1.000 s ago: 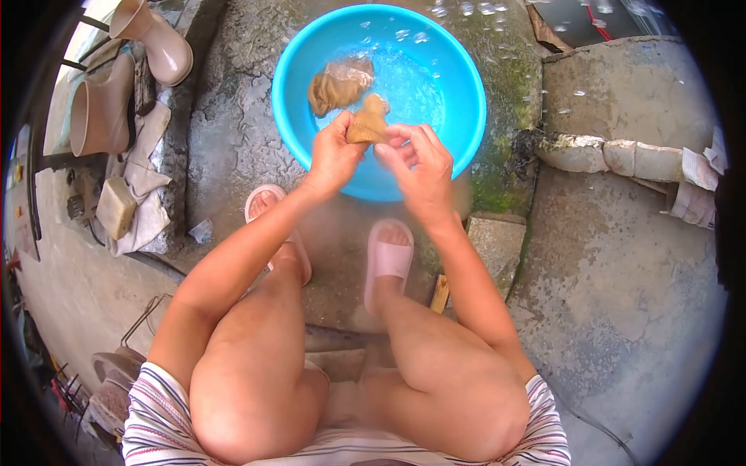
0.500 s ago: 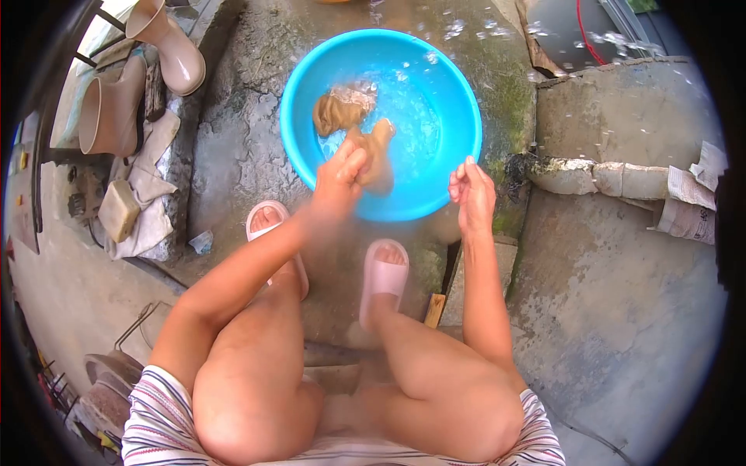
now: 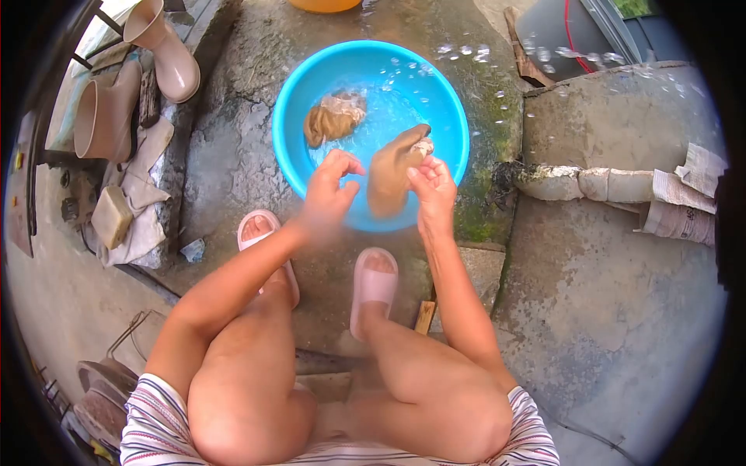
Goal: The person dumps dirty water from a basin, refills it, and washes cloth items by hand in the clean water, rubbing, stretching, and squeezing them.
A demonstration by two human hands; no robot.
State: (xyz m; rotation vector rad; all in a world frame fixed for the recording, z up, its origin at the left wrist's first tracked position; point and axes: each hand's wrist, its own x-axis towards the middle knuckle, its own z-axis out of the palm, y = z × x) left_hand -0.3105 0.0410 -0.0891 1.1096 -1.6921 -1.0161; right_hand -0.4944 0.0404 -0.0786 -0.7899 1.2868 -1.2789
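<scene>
cloth (image 3: 390, 180) in right fingers (image 3: 438, 169), near left fingers (image 3: 342, 161)

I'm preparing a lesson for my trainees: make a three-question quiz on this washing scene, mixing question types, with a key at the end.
1. Multiple choice: which side holds the long brown cloth at the blue basin?
A) left
B) right
C) both

2. True or false: a crumpled brown bundle lies inside the basin.

3. Count: how many boots show at the left of the picture?

Key:
1. B; the right hand has the cloth in its grip, while the left hand appears apart from it.
2. True.
3. Two.
</scene>
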